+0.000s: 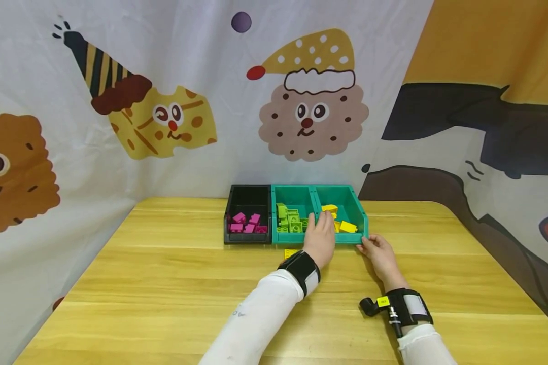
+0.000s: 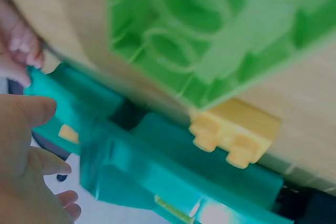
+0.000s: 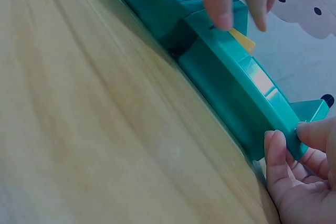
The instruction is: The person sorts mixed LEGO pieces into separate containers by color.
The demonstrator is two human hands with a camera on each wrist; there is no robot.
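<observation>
My left hand reaches over the front of the teal bins, by the divider between the green and yellow bricks. In the left wrist view its thumb and fingers are spread, with nothing between them. At the right front corner of the teal bin, my right hand pinches the edge between thumb and fingers, as the right wrist view shows. Yellow bricks lie in the right compartment and green bricks in the middle one.
A black bin with several magenta bricks adjoins on the left. On the wooden table, a yellow brick lies before the bins. A green brick looms close in the left wrist view. Behind hangs a printed cloth.
</observation>
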